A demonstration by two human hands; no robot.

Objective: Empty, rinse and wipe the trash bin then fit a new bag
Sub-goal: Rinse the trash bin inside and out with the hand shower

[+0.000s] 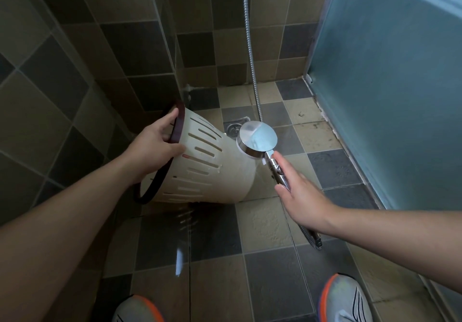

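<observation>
A cream plastic trash bin (212, 169) with slotted sides and a dark brown rim is tipped on its side above the tiled floor, its mouth facing left and its base toward the right. My left hand (157, 144) grips the bin at the rim, fingers inside and thumb on the outer wall. My right hand (300, 194) holds the chrome handle of a shower head (257, 137), index finger stretched along it. The round head faces the bin's base, and water sprays onto it. The bin's inside is hidden from me.
A metal shower hose (250, 41) hangs down the tiled back wall and loops behind my right wrist. A floor drain (233, 126) lies just beyond the bin. A frosted glass panel (390, 84) stands at the right. Wet floor tiles (185, 241) and my two shoes are below.
</observation>
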